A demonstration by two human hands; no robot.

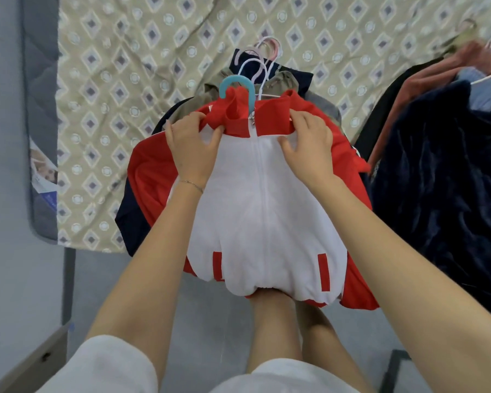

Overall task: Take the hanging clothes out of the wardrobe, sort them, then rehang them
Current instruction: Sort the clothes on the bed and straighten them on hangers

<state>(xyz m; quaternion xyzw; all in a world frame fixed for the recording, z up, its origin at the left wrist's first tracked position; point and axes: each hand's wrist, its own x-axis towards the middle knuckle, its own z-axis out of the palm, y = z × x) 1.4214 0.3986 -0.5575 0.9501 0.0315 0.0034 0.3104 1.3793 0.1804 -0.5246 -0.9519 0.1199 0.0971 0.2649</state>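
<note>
patterned bedspread (pixel 125 80) carries the red-and-white jacket (pixel 264 211), lying on a stack of hangered clothes (pixel 272 80). left hand (pixel 193 146) and right hand (pixel 309 143) each pinch the jacket's red collar, fingers curled, either side of the zip. best to square the shoulders on the blue hanger (pixel 233 83) at the jacket's top, keeping the collar flat.

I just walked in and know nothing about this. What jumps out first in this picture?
The red and white jacket fills the centre, lying on other clothes stacked on the patterned bedsheet, with a blue hanger poking out at its collar. The left hand and right hand each grip it near the collar. A dark blue pile of clothes lies to the right.
</note>
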